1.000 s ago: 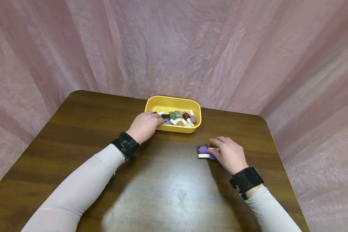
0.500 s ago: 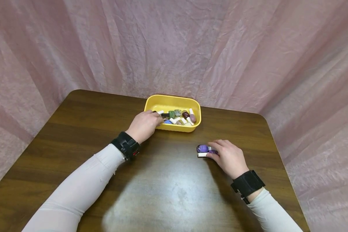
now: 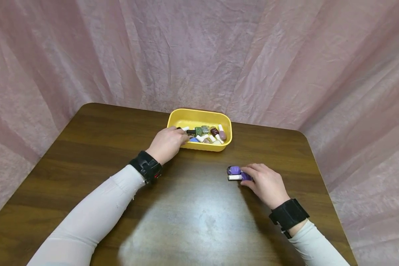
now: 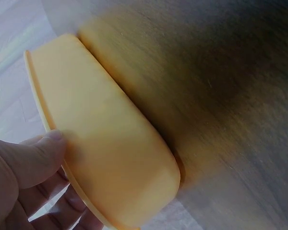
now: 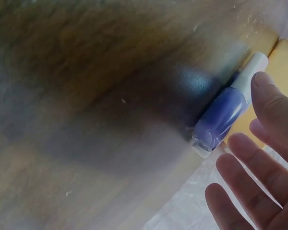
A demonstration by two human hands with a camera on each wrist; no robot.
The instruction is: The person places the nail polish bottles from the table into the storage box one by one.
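In the head view my left hand (image 3: pixel 167 142) grips the front left rim of a yellow plastic bin (image 3: pixel 206 147). The left wrist view shows its thumb pressed to the bin's outer wall (image 4: pixel 105 129), fingers over the rim. My right hand (image 3: pixel 269 184) is at two purple nail polish bottles lying side by side on the table, caps in opposite directions. Its fingers are spread around their right end. The far bottle (image 3: pixel 234 170) has its cap end hidden by the fingers; the near bottle (image 3: pixel 235 177) points its white cap left. From the right wrist, the thumb overlaps a bottle's white cap (image 5: pixel 252 69).
Several nail polish bottles lie jumbled in the bin, among them a green one (image 3: pixel 198 130) with a black cap and a dark red one (image 3: pixel 214 131). The brown wooden table (image 3: pixel 186 221) reaches back to a pink curtain (image 3: pixel 199 55).
My right thumb and fingers have shifted over the purple bottles and drawn slightly right and nearer, uncovering more of the near bottle. The left hand has stayed on the bin's rim.
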